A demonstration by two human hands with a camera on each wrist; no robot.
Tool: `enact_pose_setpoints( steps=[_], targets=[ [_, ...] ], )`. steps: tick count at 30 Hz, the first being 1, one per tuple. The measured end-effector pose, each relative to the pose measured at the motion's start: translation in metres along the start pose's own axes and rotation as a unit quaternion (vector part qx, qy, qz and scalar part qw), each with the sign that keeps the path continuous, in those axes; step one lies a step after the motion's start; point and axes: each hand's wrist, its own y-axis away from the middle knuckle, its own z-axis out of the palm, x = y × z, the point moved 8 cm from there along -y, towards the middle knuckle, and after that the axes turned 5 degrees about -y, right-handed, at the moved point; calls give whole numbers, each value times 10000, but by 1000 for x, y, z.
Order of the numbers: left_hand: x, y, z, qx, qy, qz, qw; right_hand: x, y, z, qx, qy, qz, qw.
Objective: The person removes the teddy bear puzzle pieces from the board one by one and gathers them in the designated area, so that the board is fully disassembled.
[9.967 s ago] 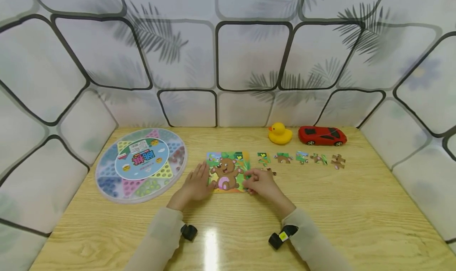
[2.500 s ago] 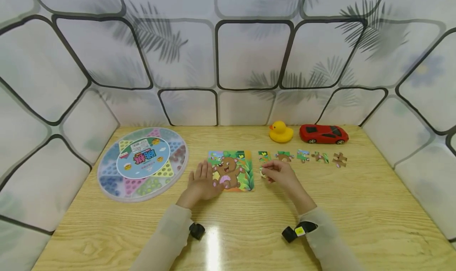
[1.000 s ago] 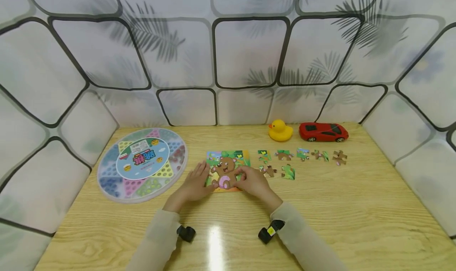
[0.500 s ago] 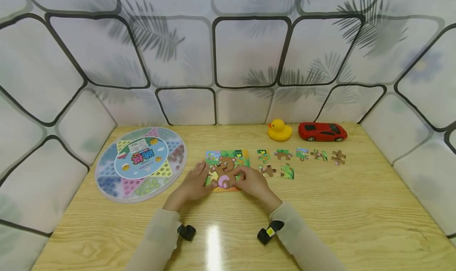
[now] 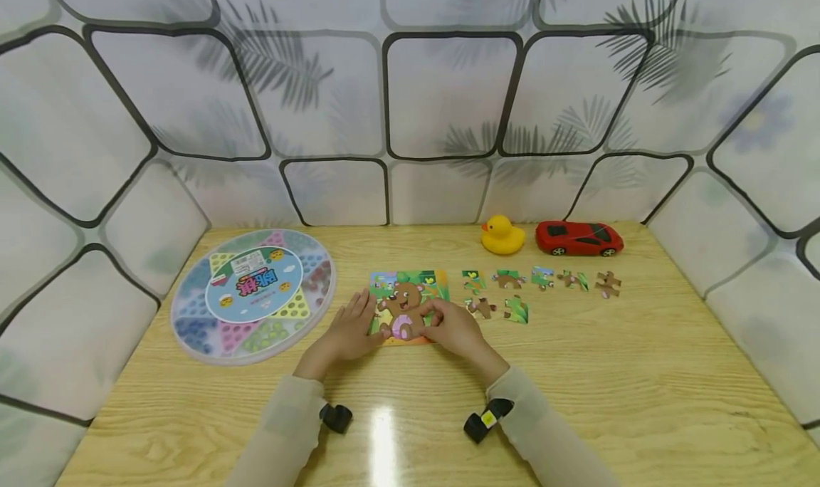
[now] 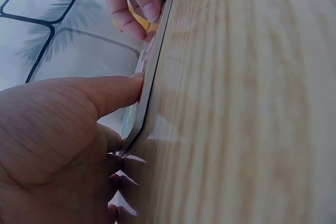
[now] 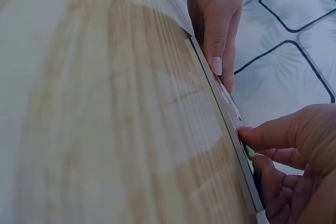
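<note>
A flat bear jigsaw puzzle point(image 5: 402, 300) lies in the middle of the wooden table. My left hand point(image 5: 349, 332) rests along its left side with fingers extended, the thumb on its lower left corner. On the lower right part of the puzzle, my right hand point(image 5: 456, 327) pinches with bent fingers and thumb. In the right wrist view, a small green bit shows between those digits, seemingly a puzzle piece point(image 7: 250, 153) at the board; its outline is mostly hidden. Right of the puzzle lie several loose pieces, including a brown piece point(image 5: 480, 307) and a green piece point(image 5: 517, 310) in the nearer row.
Farther back sit a yellow rubber duck point(image 5: 502, 235) and a red toy car point(image 5: 579, 238). A round Chinese checkers board point(image 5: 255, 296) lies at the left. Patterned white fabric walls point(image 5: 448, 102) enclose the table at the back and sides.
Since 10 seconds ago, a green piece has appeared beside the brown one. My right hand has moved left from the loose pieces back onto the puzzle, staying there this past second.
</note>
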Motion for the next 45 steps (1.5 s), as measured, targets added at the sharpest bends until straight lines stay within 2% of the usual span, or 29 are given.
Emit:
enact_pose_setpoints(
  steps=[5, 13, 18, 30, 37, 45],
  targets=[
    [-1, -1, 1, -11, -15, 18, 10000, 1, 0, -1, 63, -108, -50, 9999],
    [-2, -2, 2, -42, -17, -3, 10000, 4, 1, -1, 93, -307, 171, 9993],
    [-3, -3, 3, -37, -61, -14, 10000, 4, 1, -2, 103, -378, 162, 9991],
    [-2, -2, 2, -29, -96, -27, 9999, 3, 1, -2, -15, -743, 208, 9970],
    [1, 0, 1, -46, -66, 7, 10000, 4, 0, -2, 148, -733, 291, 9968],
    [-2, -1, 2, -48, 45, 6, 10000, 4, -1, -2, 236, -783, 354, 9960]
  ],
)
